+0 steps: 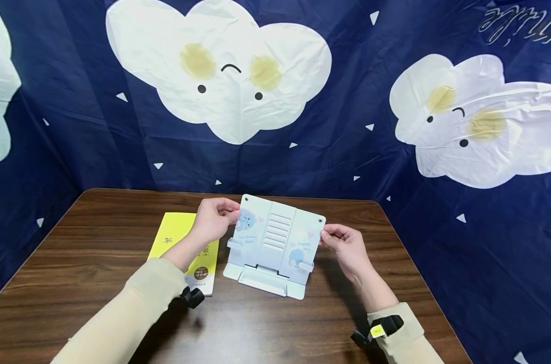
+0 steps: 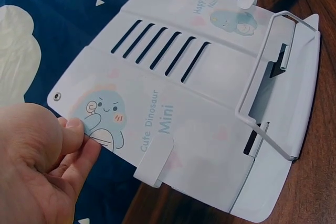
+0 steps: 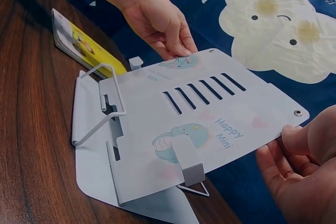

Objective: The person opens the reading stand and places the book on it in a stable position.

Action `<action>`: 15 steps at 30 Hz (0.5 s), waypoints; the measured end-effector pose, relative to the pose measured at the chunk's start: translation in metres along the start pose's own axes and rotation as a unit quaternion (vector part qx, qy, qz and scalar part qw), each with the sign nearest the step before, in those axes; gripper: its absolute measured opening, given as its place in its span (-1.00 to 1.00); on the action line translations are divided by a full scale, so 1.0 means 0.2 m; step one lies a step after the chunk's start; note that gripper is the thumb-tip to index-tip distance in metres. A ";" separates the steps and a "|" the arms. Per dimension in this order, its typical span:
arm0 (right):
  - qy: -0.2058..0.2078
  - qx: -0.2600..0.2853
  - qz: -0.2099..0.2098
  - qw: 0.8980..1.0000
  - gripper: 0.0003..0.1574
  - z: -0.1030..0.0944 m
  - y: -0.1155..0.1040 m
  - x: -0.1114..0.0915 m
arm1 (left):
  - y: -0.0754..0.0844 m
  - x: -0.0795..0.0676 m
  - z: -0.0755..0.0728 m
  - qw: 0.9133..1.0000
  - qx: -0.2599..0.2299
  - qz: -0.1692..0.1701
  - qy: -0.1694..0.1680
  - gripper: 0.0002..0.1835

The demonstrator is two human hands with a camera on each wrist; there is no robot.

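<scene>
A pale book stand with blue dinosaur prints, a slotted middle and page clips on its sides leans back over the table. My left hand pinches its left edge between thumb and fingers, near the upper corner. At the opposite edge, my right hand pinches the panel in the same way. In the left wrist view, a white wire bracket stands out from the lower ledge. Behind the panel, a thin wire leg shows in the right wrist view.
A yellow book lies on the brown wooden table, left of the stand and partly under my left forearm. Dark blue cloth with white clouds hangs behind the table and along its sides.
</scene>
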State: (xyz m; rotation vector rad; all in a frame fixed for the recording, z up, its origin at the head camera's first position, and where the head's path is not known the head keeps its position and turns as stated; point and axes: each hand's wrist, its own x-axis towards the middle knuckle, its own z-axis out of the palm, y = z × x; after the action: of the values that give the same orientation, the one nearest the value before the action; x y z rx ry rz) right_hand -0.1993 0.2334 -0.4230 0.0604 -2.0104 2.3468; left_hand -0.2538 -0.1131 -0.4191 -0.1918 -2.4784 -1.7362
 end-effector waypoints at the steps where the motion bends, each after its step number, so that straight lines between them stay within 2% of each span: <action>1: 0.000 0.001 -0.001 1.000 -0.83 0.00 0.00 0.00 | 0.00 0.00 0.00 1.000 0.002 -0.001 0.001 -0.91; 15: -0.006 0.011 -0.002 1.000 -0.85 0.00 -0.02 -0.03 | 0.01 0.02 -0.01 1.000 0.009 -0.003 -0.009 -0.90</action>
State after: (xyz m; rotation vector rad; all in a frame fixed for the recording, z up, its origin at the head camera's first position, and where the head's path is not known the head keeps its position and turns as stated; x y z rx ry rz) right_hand -0.1934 0.2336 -0.4203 0.0779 -1.9877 2.3721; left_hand -0.2568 -0.1147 -0.4163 -0.1981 -2.5087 -1.7210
